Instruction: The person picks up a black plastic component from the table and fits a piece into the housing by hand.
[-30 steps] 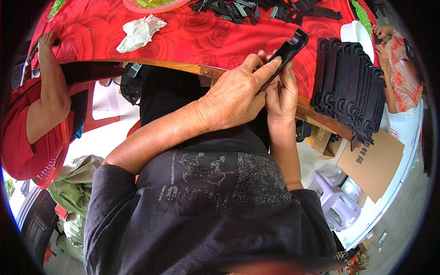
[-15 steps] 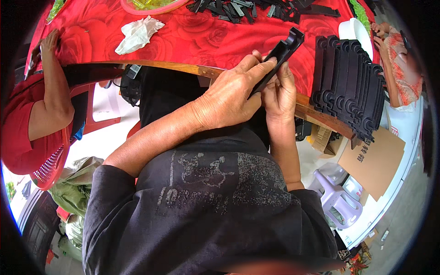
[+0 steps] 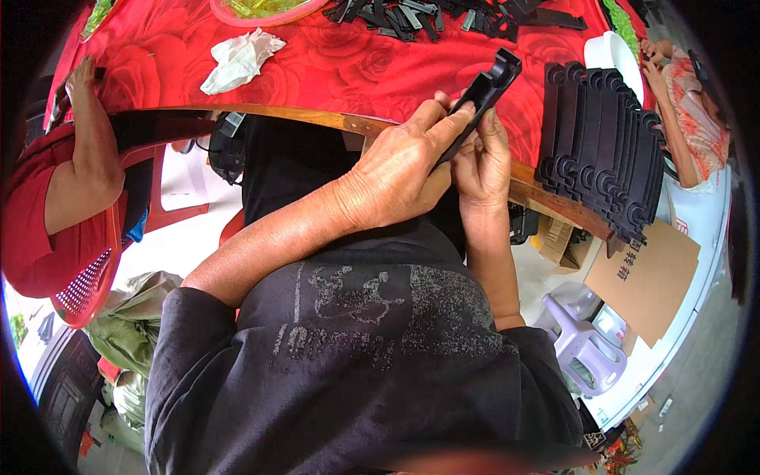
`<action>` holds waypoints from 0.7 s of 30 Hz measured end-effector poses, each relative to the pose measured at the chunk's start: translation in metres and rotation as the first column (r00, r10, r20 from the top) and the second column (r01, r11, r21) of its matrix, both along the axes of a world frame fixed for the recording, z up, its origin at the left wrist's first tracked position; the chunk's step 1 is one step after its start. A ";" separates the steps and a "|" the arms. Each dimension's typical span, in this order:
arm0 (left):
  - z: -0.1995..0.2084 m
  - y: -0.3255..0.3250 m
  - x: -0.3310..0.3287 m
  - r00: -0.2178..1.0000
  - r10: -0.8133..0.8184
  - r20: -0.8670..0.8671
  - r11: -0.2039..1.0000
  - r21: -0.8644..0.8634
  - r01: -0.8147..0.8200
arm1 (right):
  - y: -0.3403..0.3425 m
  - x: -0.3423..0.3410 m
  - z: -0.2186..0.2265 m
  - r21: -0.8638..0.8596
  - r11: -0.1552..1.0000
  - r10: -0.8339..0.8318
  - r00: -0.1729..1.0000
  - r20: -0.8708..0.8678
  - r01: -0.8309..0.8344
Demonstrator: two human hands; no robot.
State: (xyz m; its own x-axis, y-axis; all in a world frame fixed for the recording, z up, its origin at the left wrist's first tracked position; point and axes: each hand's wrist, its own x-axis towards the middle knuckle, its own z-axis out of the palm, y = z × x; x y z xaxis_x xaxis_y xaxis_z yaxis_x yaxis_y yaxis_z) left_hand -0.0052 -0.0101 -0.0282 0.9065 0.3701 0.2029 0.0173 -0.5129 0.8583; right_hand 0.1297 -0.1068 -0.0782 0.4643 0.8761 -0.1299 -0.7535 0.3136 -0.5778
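Observation:
Both my hands hold a long black plastic channel piece [image 3: 492, 79] with a hooked far end, tilted up and to the right over the table's front edge. My left hand [image 3: 404, 165] lies across its near part, with fingers wrapped round it and a fingertip pressed inside the channel. From the right side, my right hand [image 3: 483, 162] grips it between thumb and fingers. The near end of the piece is hidden by my left hand. To the right, several similar black pieces [image 3: 602, 138] lie in an overlapping row at the table edge.
A red rose-patterned cloth [image 3: 332, 75] covers the table. On it are a crumpled white tissue [image 3: 241, 62], a pink-rimmed basin [image 3: 273, 20] of yellow-green parts, loose black strips [image 3: 412, 17] and a white bowl [image 3: 613, 57]. People sit left and right. A cardboard sheet [image 3: 645, 281] lies lower right.
The black piece and my hands have barely shifted; its far end is slightly further left. The person on the left has moved an arm a little.

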 end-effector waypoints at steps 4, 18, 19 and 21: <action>0.003 0.000 0.000 1.000 -0.003 -0.004 0.999 -0.048 0.003 | 0.002 -0.002 0.000 0.001 1.000 -0.017 1.000 -0.005 0.017; -0.001 -0.010 -0.002 0.997 0.064 0.037 0.997 -0.045 -0.062 | 0.000 0.003 -0.006 0.067 0.998 -0.001 0.992 -0.124 0.009; -0.001 -0.010 -0.003 0.998 0.059 0.034 0.997 -0.052 -0.057 | 0.000 0.003 -0.006 0.067 0.998 0.000 0.992 -0.124 0.008; -0.001 -0.011 -0.003 0.998 0.063 0.028 0.996 -0.056 -0.062 | 0.001 0.003 -0.006 0.048 0.998 -0.027 0.998 -0.065 0.031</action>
